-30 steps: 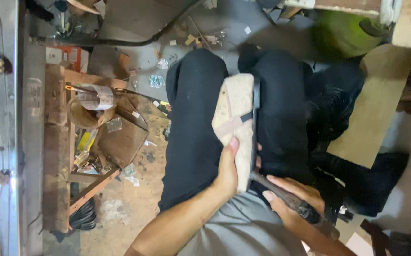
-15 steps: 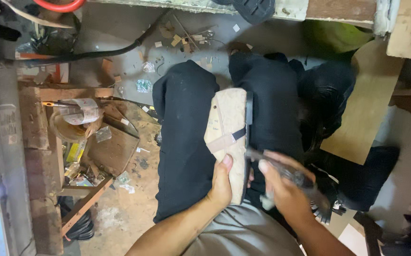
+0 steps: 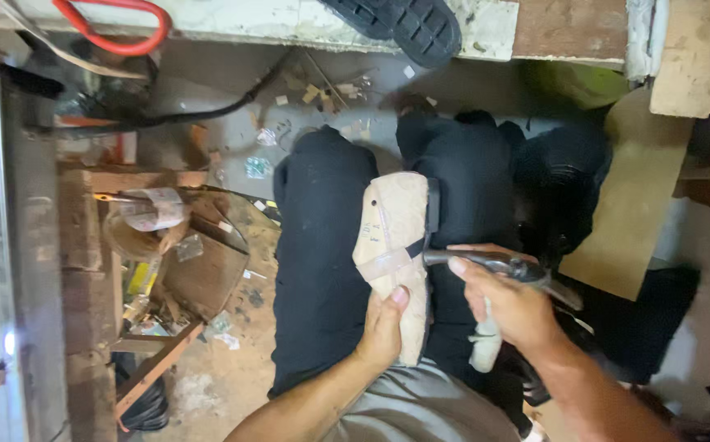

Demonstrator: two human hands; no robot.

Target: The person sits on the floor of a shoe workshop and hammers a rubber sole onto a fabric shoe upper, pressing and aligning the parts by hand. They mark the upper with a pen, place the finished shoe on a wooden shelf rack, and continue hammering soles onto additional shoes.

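Far to your left stands a rough wooden crate (image 3: 199, 278) stuffed with scraps, a roll of tape (image 3: 152, 211) lying on top of it; none of it is within reach of either hand, and the floor (image 3: 232, 360) around it is littered with offcuts and paper bits.

On your lap, between your knees in black trousers (image 3: 322, 270), the shoe last (image 3: 394, 245) rests lengthwise, sole side up, with a pale insole lying over the bottom; a strip of tape crosses it near the middle, and a dark edge of upper material shows along its right side, so the upper looks seated on the form but, as I judge it, hardly pulled over the bottom yet.

Your left hand (image 3: 384, 327) is curled around the near end of the last, thumb pressed on top, fingers wrapped beneath out of sight; it is steadying, not working.

Your right hand (image 3: 514, 307) is closed in a firm fist around the handles of the metal pincers (image 3: 494, 263), whose nose touches the last's right edge at about the taped waist; whether the nose has bitten the material I cannot tell.

By the look of it you are early in the lasting: one spot addressed, most of the edge left to draw over and fix.

Beyond your right knee a cardboard sheet (image 3: 633, 205) leans against the bench.
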